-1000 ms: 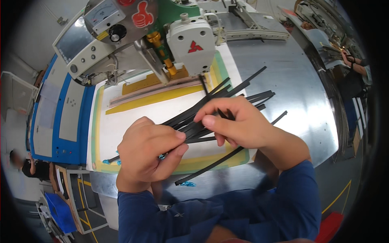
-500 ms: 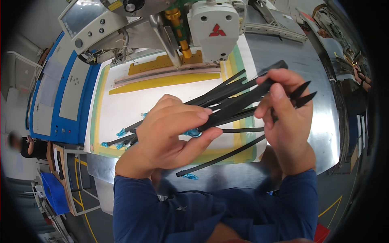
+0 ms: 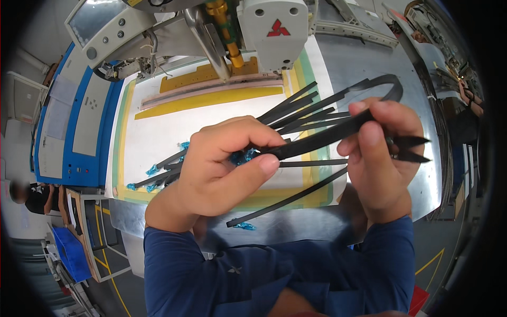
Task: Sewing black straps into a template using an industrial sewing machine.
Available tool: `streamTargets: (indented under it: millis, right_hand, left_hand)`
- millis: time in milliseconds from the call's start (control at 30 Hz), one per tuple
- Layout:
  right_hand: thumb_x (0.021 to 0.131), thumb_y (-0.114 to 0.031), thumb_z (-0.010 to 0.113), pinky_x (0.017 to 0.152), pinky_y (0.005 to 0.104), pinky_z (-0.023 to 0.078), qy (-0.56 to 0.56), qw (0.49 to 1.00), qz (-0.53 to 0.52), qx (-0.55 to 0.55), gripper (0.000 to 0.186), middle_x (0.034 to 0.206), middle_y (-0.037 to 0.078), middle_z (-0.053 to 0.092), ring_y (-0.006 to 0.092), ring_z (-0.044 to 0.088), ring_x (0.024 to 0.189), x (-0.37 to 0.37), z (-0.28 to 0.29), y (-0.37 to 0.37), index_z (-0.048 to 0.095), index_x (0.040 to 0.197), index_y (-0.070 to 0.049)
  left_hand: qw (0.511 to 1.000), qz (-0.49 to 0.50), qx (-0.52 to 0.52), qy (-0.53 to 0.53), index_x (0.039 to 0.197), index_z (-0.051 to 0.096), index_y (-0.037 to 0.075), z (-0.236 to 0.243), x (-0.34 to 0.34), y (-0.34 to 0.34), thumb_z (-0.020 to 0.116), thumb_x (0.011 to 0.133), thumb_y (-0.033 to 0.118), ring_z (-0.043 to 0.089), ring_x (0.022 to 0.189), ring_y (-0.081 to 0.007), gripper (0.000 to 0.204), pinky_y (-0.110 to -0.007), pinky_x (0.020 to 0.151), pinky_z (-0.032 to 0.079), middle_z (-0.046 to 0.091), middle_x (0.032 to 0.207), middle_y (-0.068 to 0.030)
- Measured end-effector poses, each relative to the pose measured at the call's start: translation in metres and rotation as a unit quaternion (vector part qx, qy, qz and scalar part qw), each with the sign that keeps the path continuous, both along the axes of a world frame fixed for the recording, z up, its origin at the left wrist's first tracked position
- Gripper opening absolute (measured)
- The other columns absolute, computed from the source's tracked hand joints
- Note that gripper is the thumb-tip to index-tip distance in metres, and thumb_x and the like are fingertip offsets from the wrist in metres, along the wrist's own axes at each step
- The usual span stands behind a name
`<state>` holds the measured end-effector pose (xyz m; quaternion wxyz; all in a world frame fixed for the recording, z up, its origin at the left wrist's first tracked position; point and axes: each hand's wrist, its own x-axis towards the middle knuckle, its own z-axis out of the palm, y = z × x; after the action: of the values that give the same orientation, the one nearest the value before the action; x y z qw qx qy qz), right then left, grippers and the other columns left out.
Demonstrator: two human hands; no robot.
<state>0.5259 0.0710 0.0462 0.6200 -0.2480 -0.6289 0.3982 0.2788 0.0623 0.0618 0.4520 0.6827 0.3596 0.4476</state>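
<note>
A flat black strap (image 3: 322,138) is stretched between my hands above the table. My left hand (image 3: 214,171) pinches one end between thumb and forefinger, close to crinkled shiny blue pieces (image 3: 248,155). Farther along, my right hand (image 3: 380,169) grips the strap between thumb and fingers. From there the strap loops up and back over the fingers. Black thread snips (image 3: 412,141) also sit in my right hand, their two pointed tips sticking out to the right; their handles are hidden. Behind and below my hands lie several more black straps (image 3: 311,190), some with blue ends.
A sewing-type machine head (image 3: 272,31) stands over the white work sheet (image 3: 174,124), which has yellow and green taped edges. A yellow template (image 3: 211,104) lies beneath it. At left are a control screen (image 3: 97,21) and a blue cabinet (image 3: 71,158). Another person (image 3: 39,195) is at far left.
The strap's far part has bent up into a loop over my right hand. My right hand has shifted slightly right, and the snips' tips have turned downward. My left hand keeps its pinch.
</note>
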Motion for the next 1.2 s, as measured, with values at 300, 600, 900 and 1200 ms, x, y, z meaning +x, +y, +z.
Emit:
streamTargets:
  millis: [300,600,900,1200]
  right_hand:
    - [0.102,-0.01,0.068,0.073,0.0297,0.059,-0.145,0.982,-0.013,0.121,0.034,0.125,0.021,0.065,0.0176,0.067,0.081,0.015,0.002,-0.003,0.058,0.135,-0.014]
    - [0.102,-0.009,0.068,0.071,0.0313,0.06,-0.128,0.978,-0.008,0.164,0.034,0.124,0.026,0.065,0.018,0.068,0.077,0.01,0.002,-0.004,0.059,0.135,-0.012]
    - [0.1,-0.009,0.07,0.066,0.0313,0.058,-0.084,0.982,-0.025,0.168,0.033,0.111,0.021,0.07,0.0167,0.067,0.072,0.006,-0.001,-0.002,0.062,0.132,-0.009]
    - [0.071,-0.002,0.089,0.054,0.0336,0.049,-0.365,0.859,-0.214,0.289,0.029,0.09,0.014,0.068,0.0229,0.066,0.07,-0.014,0.019,-0.018,0.076,0.096,-0.005]
  left_hand:
    - [0.995,-0.073,0.013,-0.059,0.103,0.07,-0.003,-0.008,-0.006,0.006,0.066,0.091,0.002,0.062,0.086,-0.0143,0.014,-0.028,0.078,0.048,0.069,0.097,-0.0091]
    - [0.997,-0.029,-0.045,-0.055,0.094,0.064,-0.002,-0.009,0.005,0.003,0.068,0.088,0.021,0.055,0.078,-0.0159,0.024,-0.03,0.072,0.044,0.062,0.088,-0.0106]
    - [0.977,-0.052,-0.11,-0.176,0.095,0.063,-0.002,-0.014,0.011,0.002,0.062,0.102,0.032,0.052,0.078,-0.0153,0.035,-0.031,0.071,0.042,0.06,0.088,-0.0099]
    - [0.999,-0.03,-0.038,0.008,0.104,0.07,-0.004,-0.005,-0.002,0.017,0.061,0.104,0.036,0.048,0.075,-0.011,0.041,-0.027,0.069,0.039,0.06,0.084,-0.0035]
